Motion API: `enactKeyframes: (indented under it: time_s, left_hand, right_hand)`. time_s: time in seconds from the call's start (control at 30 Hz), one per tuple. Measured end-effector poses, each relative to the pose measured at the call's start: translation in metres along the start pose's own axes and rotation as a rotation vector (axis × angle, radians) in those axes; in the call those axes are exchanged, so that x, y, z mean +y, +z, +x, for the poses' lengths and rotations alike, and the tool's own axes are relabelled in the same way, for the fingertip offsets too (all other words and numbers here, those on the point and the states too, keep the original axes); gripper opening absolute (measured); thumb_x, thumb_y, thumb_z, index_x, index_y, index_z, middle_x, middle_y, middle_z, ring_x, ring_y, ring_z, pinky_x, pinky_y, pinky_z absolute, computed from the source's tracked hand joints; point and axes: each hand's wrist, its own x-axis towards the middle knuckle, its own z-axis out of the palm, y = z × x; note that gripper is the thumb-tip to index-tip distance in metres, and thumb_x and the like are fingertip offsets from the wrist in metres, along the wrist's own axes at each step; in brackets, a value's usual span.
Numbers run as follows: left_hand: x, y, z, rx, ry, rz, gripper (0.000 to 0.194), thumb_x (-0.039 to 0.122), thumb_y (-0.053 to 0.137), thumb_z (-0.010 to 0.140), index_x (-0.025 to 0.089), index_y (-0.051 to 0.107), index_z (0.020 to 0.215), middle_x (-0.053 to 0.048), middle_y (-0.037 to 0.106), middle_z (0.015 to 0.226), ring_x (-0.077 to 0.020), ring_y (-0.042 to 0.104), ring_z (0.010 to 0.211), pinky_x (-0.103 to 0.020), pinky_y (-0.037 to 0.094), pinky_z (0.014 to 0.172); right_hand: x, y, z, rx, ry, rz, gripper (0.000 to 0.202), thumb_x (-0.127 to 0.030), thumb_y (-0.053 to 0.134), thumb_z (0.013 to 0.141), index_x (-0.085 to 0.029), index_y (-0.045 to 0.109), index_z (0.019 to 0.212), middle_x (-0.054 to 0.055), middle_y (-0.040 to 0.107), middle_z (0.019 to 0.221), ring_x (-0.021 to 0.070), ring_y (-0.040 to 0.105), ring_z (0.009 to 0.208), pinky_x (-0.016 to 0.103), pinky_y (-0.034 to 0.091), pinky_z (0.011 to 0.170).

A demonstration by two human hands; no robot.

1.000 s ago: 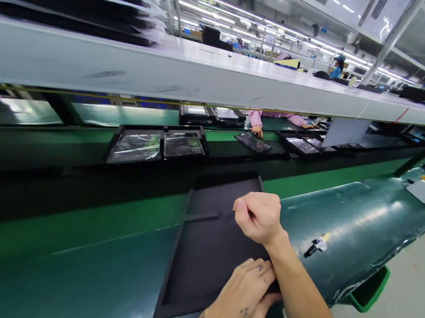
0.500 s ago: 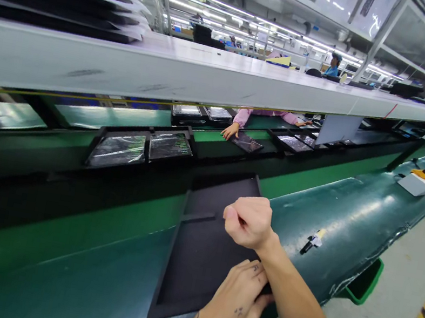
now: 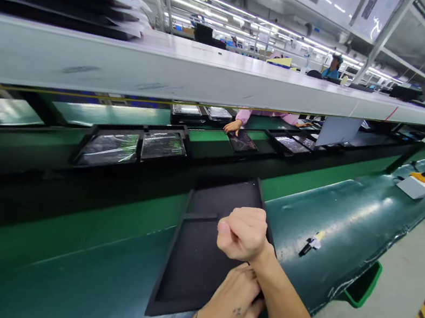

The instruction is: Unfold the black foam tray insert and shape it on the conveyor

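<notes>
A worker's right hand (image 3: pixel 241 233), curled in a loose fist with nothing visibly in it, hovers over an empty black tray (image 3: pixel 200 250) lying on the green bench mat (image 3: pixel 350 216). The left hand (image 3: pixel 231 302) presses flat on the tray's near edge, seemingly steadying it; loading likely needs a part fetched.
</notes>
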Motion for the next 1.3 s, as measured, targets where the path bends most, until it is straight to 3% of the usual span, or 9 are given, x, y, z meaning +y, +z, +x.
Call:
enactKeyframes:
  time_s: [0.23,0.5,0.63,0.73,0.8,0.9,0.97,1.1,1.3]
  left_hand:
    - [-0.004,0.001,-0.021,-0.087,0.027,0.006,0.046,0.027,0.082,0.098,0.031,0.063,0.140,0.000,0.068,0.148,-0.0273,0.063,0.140,-0.051,0.044,0.129]
    - [0.002,-0.012,-0.016,-0.338,-0.069,0.158,0.035,0.035,0.080,0.100,0.028,0.062,0.129,-0.001,0.068,0.143,-0.0313,0.064,0.135,-0.057,0.052,0.119]
    - [-0.001,-0.027,-0.014,-0.267,-0.066,0.148,0.038,0.034,0.081,0.100,0.034,0.062,0.134,0.003,0.068,0.145,-0.0300,0.061,0.140,-0.056,0.050,0.122]
    - [-0.003,-0.035,-0.015,-0.241,-0.064,0.173,0.043,0.034,0.079,0.102,0.036,0.060,0.140,0.003,0.065,0.152,-0.0294,0.059,0.141,-0.062,0.044,0.126]
    - [-0.002,-0.040,-0.015,-0.241,-0.074,0.183,0.036,0.033,0.075,0.104,0.034,0.061,0.137,0.003,0.066,0.149,-0.0281,0.060,0.139,-0.061,0.043,0.126]
    - [0.002,-0.049,-0.015,-0.242,-0.077,0.175,0.030,0.032,0.073,0.106,0.034,0.062,0.133,0.005,0.068,0.143,-0.0261,0.060,0.136,-0.057,0.041,0.125]
    - [0.007,-0.057,-0.016,-0.224,-0.067,0.169,0.031,0.035,0.074,0.106,0.035,0.061,0.134,0.004,0.068,0.140,-0.0256,0.060,0.133,-0.054,0.040,0.123]
    - [0.022,-0.070,-0.017,-0.151,0.016,0.205,0.025,0.029,0.067,0.109,0.034,0.062,0.133,0.005,0.070,0.130,-0.0221,0.062,0.120,-0.045,0.042,0.109]
    - [0.047,-0.104,-0.018,0.214,0.288,0.122,0.028,0.010,0.054,0.110,0.026,0.065,0.131,0.002,0.073,0.125,-0.0141,0.062,0.112,-0.033,0.045,0.100]
  right_hand:
    - [0.019,-0.003,-0.024,-0.053,0.095,0.043,0.041,-0.014,0.052,0.109,-0.020,0.038,0.070,-0.003,0.044,0.060,0.0114,0.037,0.052,0.033,0.028,0.055]
    - [0.018,-0.021,-0.087,-0.350,0.407,0.046,0.040,-0.023,0.051,0.116,-0.018,0.048,0.077,-0.002,0.050,0.069,0.0143,0.046,0.062,0.035,0.030,0.064]
    - [0.002,-0.057,-0.111,-0.495,0.561,0.063,0.033,-0.028,0.053,0.119,-0.020,0.058,0.088,-0.001,0.058,0.081,0.0174,0.052,0.076,0.036,0.035,0.072]
    - [-0.018,-0.091,-0.117,-0.585,0.639,0.145,0.028,-0.034,0.043,0.125,-0.024,0.064,0.110,-0.002,0.067,0.102,0.0179,0.061,0.095,0.038,0.040,0.106]
    - [-0.031,-0.108,-0.117,-0.675,0.638,0.162,0.027,-0.050,0.046,0.124,-0.027,0.061,0.126,0.001,0.066,0.111,0.0208,0.061,0.108,0.048,0.017,0.131]
    - [-0.045,-0.119,-0.115,-0.825,0.607,0.100,0.063,-0.063,0.086,0.101,-0.028,0.051,0.141,0.004,0.060,0.123,0.0265,0.056,0.125,0.054,-0.008,0.135]
    - [-0.049,-0.119,-0.115,-0.873,0.587,0.057,0.075,-0.044,0.103,0.088,-0.027,0.049,0.138,0.004,0.057,0.130,0.0268,0.053,0.130,0.052,0.004,0.135]
    - [-0.050,-0.126,-0.104,-0.842,0.559,0.019,0.059,-0.014,0.098,0.088,-0.022,0.051,0.123,0.003,0.055,0.124,0.0243,0.052,0.119,0.045,0.033,0.121]
    - [-0.052,-0.199,-0.057,-0.910,0.449,-0.130,0.029,-0.033,0.064,0.118,-0.024,0.051,0.142,0.007,0.056,0.135,0.0206,0.053,0.134,0.034,0.018,0.137]
